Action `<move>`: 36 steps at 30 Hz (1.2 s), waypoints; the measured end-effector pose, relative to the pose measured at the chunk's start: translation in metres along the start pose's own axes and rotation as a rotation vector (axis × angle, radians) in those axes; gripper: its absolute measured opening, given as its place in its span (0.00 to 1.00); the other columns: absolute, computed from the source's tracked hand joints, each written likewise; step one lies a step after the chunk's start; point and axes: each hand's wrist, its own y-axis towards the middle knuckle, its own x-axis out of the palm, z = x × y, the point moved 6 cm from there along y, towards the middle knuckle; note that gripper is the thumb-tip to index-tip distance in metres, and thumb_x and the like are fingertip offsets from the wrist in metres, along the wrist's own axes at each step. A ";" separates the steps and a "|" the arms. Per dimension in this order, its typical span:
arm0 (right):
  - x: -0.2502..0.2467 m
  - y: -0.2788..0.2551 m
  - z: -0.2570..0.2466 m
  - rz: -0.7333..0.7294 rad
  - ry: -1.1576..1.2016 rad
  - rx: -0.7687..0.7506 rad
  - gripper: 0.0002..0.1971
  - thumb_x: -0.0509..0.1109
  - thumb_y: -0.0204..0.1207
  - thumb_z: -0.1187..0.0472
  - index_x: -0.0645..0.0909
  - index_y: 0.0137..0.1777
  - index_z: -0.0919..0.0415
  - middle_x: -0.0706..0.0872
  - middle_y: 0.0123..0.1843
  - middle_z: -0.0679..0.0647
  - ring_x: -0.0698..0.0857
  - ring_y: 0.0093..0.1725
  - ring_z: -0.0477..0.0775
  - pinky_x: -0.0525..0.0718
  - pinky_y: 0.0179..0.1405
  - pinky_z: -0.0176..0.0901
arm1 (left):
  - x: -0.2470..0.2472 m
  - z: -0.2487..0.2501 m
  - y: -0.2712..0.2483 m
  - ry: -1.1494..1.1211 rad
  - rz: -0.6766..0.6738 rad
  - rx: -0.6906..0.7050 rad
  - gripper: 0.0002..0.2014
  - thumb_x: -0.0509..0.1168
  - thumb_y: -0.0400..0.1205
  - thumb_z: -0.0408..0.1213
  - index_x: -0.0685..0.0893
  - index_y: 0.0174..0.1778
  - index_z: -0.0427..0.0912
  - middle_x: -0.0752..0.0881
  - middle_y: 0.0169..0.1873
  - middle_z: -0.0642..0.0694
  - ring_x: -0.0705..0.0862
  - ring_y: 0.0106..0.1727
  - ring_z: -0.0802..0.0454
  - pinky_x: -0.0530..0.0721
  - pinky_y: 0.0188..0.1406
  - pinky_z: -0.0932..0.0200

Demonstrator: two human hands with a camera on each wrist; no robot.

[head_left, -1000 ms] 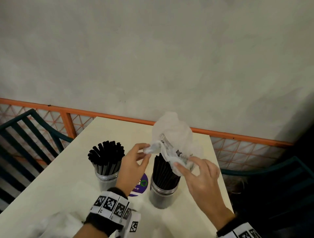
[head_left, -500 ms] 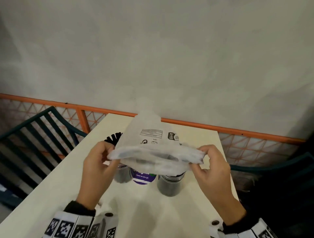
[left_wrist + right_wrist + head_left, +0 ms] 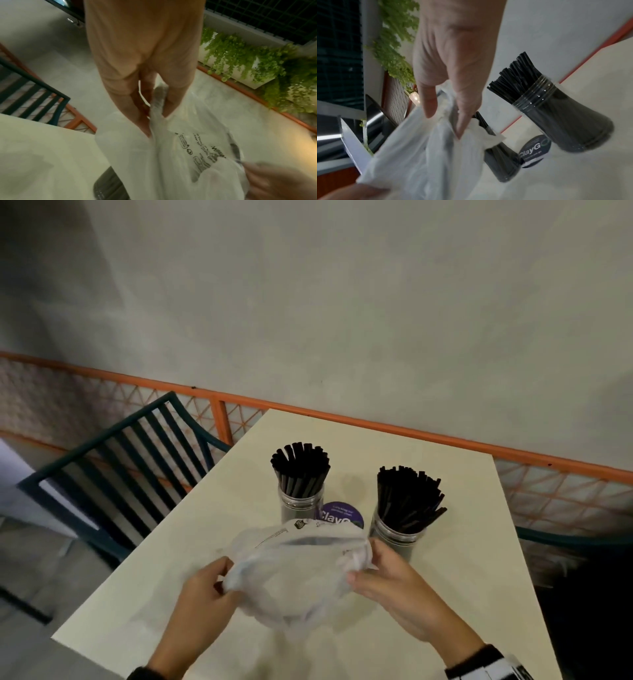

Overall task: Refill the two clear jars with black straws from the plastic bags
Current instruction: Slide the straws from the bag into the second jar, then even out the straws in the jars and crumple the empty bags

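Observation:
Two clear jars packed with black straws stand on the cream table [image 3: 212, 542]: the left jar [image 3: 301, 501] and the right jar [image 3: 397, 537]. In front of them I hold a crumpled translucent plastic bag [image 3: 294, 577] with printed text, just above the tabletop. My left hand [image 3: 212, 587] pinches its left edge and my right hand [image 3: 380, 573] pinches its right edge. The left wrist view shows thumb and fingers [image 3: 142, 119] clamped on a bag fold [image 3: 171, 155]. In the right wrist view the bag [image 3: 419, 148] hangs from my fingers [image 3: 464, 119], with the right jar [image 3: 559, 111] beyond. No straws show inside the bag.
A round purple sticker [image 3: 339, 515] lies on the table between the jars. A dark green slatted chair [image 3: 120, 474] stands to the left. An orange rail with mesh [image 3: 445, 440] runs behind the table below a grey wall. Another dark chair edge [image 3: 565, 542] is at the right.
The bag came off the right jar, was stretched wide between both hands, and is now lowered and bunched in front of the jars. The view has tilted, showing both filled jars.

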 end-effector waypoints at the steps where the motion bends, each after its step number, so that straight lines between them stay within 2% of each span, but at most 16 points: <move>1: 0.005 0.002 0.001 -0.018 -0.010 -0.018 0.24 0.74 0.67 0.67 0.77 0.63 0.58 0.87 0.60 0.52 0.87 0.58 0.55 0.84 0.60 0.47 | -0.002 -0.006 -0.001 -0.092 -0.068 -0.026 0.06 0.66 0.70 0.25 0.76 0.29 0.36 0.76 0.21 0.48 0.72 0.21 0.57 0.73 0.28 0.64; 3: 0.010 0.006 0.004 0.026 -0.050 -0.041 0.22 0.74 0.70 0.73 0.79 0.63 0.58 0.89 0.59 0.53 0.88 0.57 0.55 0.86 0.54 0.43 | -0.010 -0.011 -0.006 -0.300 -0.238 -0.079 0.06 0.71 0.71 0.34 0.84 0.40 0.37 0.88 0.33 0.49 0.87 0.37 0.53 0.83 0.47 0.55; 5: 0.014 0.010 0.008 0.111 -0.050 -0.048 0.19 0.73 0.70 0.74 0.81 0.58 0.57 0.91 0.54 0.55 0.90 0.51 0.53 0.87 0.44 0.40 | -0.019 -0.012 -0.012 -0.421 -0.428 -0.067 0.15 0.72 0.72 0.43 0.86 0.52 0.41 0.89 0.50 0.49 0.88 0.54 0.50 0.82 0.58 0.54; 6: 0.017 0.013 0.009 0.154 -0.058 -0.053 0.17 0.74 0.70 0.73 0.82 0.56 0.56 0.91 0.52 0.55 0.90 0.48 0.52 0.86 0.40 0.38 | -0.027 -0.012 -0.013 -0.405 -0.462 -0.022 0.19 0.73 0.70 0.48 0.87 0.54 0.42 0.88 0.53 0.50 0.86 0.56 0.51 0.82 0.60 0.56; 9: 0.031 0.017 0.011 0.258 -0.192 -0.093 0.14 0.75 0.71 0.69 0.81 0.52 0.52 0.90 0.46 0.55 0.88 0.35 0.47 0.83 0.28 0.35 | -0.054 -0.017 -0.005 -0.374 -0.352 0.099 0.29 0.78 0.57 0.60 0.90 0.41 0.37 0.87 0.47 0.47 0.87 0.50 0.50 0.85 0.53 0.63; 13: 0.056 0.021 0.009 0.386 -0.448 -0.199 0.10 0.67 0.73 0.74 0.83 0.46 0.60 0.90 0.43 0.59 0.87 0.42 0.57 0.80 0.37 0.33 | -0.069 -0.019 0.005 -0.400 -0.275 0.146 0.25 0.79 0.56 0.59 0.80 0.28 0.42 0.82 0.29 0.44 0.80 0.32 0.49 0.82 0.35 0.61; 14: 0.065 0.020 0.007 0.376 -0.471 -0.219 0.12 0.66 0.73 0.75 0.83 0.45 0.57 0.90 0.42 0.56 0.86 0.42 0.53 0.79 0.37 0.32 | -0.069 -0.018 0.006 -0.381 -0.278 0.165 0.24 0.79 0.57 0.58 0.77 0.28 0.45 0.79 0.26 0.46 0.76 0.29 0.51 0.78 0.32 0.62; 16: 0.085 0.021 0.009 0.243 -0.376 -0.207 0.14 0.69 0.73 0.70 0.82 0.50 0.48 0.91 0.46 0.50 0.87 0.46 0.43 0.81 0.43 0.31 | -0.066 -0.018 0.009 -0.350 -0.321 0.170 0.19 0.78 0.60 0.49 0.76 0.36 0.48 0.75 0.25 0.49 0.73 0.29 0.51 0.77 0.31 0.60; 19: 0.111 0.022 0.016 -0.054 -0.055 -0.115 0.19 0.74 0.68 0.62 0.78 0.59 0.62 0.87 0.54 0.52 0.86 0.52 0.49 0.83 0.52 0.40 | -0.065 -0.033 0.019 -0.397 -0.382 0.043 0.28 0.79 0.59 0.40 0.78 0.54 0.53 0.77 0.27 0.47 0.76 0.30 0.50 0.82 0.34 0.62; 22: 0.117 0.023 0.012 -0.091 0.008 -0.124 0.18 0.75 0.66 0.61 0.76 0.54 0.63 0.86 0.52 0.51 0.84 0.45 0.51 0.82 0.43 0.40 | -0.074 -0.049 0.031 -0.454 -0.404 -0.045 0.41 0.83 0.53 0.46 0.76 0.62 0.56 0.86 0.46 0.41 0.84 0.38 0.42 0.86 0.43 0.59; 24: 0.117 0.026 0.009 -0.028 -0.025 -0.127 0.17 0.76 0.65 0.61 0.76 0.52 0.62 0.89 0.47 0.49 0.83 0.39 0.49 0.80 0.34 0.37 | -0.079 -0.048 0.035 -0.475 -0.433 -0.005 0.42 0.82 0.49 0.58 0.80 0.60 0.53 0.89 0.49 0.40 0.83 0.41 0.41 0.84 0.40 0.63; 26: 0.117 0.028 0.007 0.037 -0.072 -0.129 0.17 0.76 0.66 0.64 0.77 0.54 0.59 0.89 0.43 0.48 0.84 0.38 0.47 0.80 0.29 0.36 | -0.082 -0.045 0.039 -0.523 -0.452 0.006 0.39 0.82 0.48 0.59 0.84 0.54 0.51 0.90 0.40 0.39 0.84 0.39 0.45 0.84 0.38 0.67; 29: 0.120 0.031 0.004 0.150 -0.229 -0.166 0.15 0.73 0.73 0.67 0.79 0.53 0.47 0.89 0.39 0.40 0.84 0.35 0.39 0.78 0.27 0.32 | -0.082 -0.043 0.041 -0.534 -0.497 -0.003 0.32 0.85 0.50 0.46 0.83 0.50 0.49 0.84 0.29 0.40 0.83 0.35 0.46 0.85 0.39 0.65; 31: 0.113 0.030 0.002 0.335 -0.406 -0.239 0.18 0.68 0.73 0.71 0.76 0.38 0.42 0.83 0.28 0.35 0.78 0.28 0.37 0.73 0.27 0.28 | -0.084 -0.044 0.043 -0.428 -0.480 0.015 0.24 0.81 0.61 0.33 0.82 0.52 0.51 0.81 0.27 0.42 0.81 0.33 0.46 0.84 0.37 0.67; 33: 0.102 0.021 -0.001 0.582 -0.594 -0.329 0.21 0.65 0.66 0.72 0.62 0.26 0.45 0.74 0.23 0.41 0.69 0.23 0.41 0.66 0.24 0.27 | -0.096 -0.047 0.049 -0.195 -0.367 0.112 0.19 0.74 0.70 0.26 0.82 0.47 0.56 0.78 0.23 0.50 0.77 0.28 0.56 0.77 0.29 0.74; 36: 0.093 0.006 0.004 0.810 -0.672 -0.383 0.20 0.63 0.61 0.72 0.58 0.28 0.47 0.69 0.24 0.44 0.66 0.25 0.43 0.65 0.24 0.30 | -0.119 -0.047 0.055 0.068 -0.112 0.242 0.17 0.69 0.70 0.22 0.81 0.33 0.53 0.68 0.17 0.51 0.66 0.20 0.58 0.64 0.18 0.72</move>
